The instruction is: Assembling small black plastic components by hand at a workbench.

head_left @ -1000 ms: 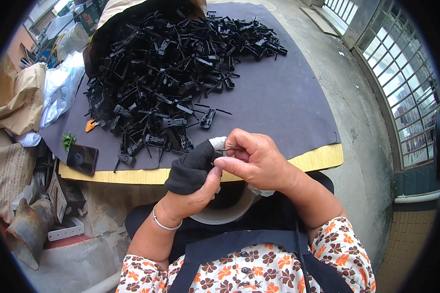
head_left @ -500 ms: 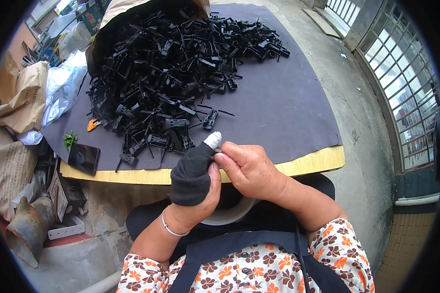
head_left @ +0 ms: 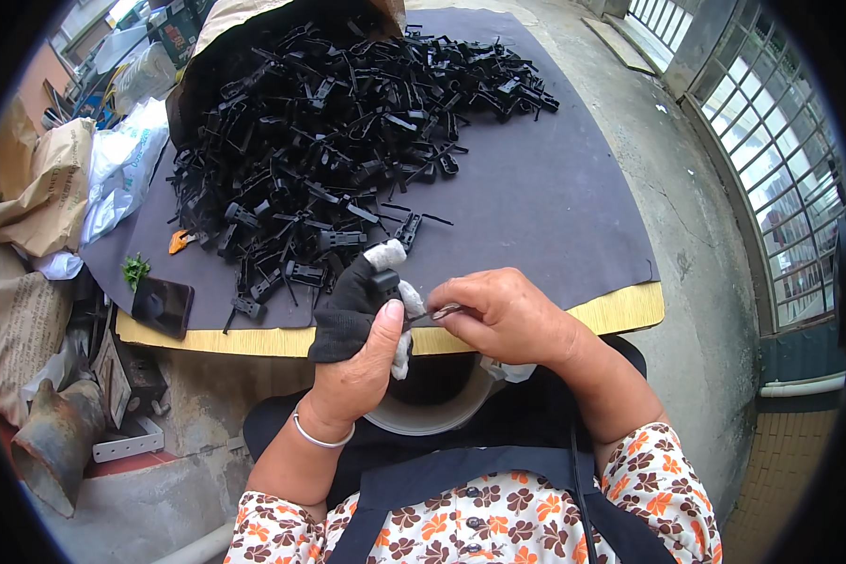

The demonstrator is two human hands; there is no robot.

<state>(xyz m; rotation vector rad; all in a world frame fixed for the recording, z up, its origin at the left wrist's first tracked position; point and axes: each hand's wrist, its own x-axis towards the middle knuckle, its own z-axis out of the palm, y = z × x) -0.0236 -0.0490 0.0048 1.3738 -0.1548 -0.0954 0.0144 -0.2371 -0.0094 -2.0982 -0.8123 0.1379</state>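
Two hands are shown near the front edge of a surface covered in dark grey sheeting (head_left: 555, 207). The left hand (head_left: 350, 318), in a black fabric covering with white-wrapped fingertips and bare thumb, grasps a small black plastic piece (head_left: 383, 283). The bare right hand (head_left: 515, 315) pinches a slim metallic tool (head_left: 448, 309) just beside those fingertips. Below them sits a pale round container (head_left: 432, 421). Beyond lies a large heap of black plastic parts (head_left: 320, 132); to its left are an orange-headed object (head_left: 180, 242), a green leafy sprig (head_left: 135, 272) and a dark rectangular phone (head_left: 163, 308).
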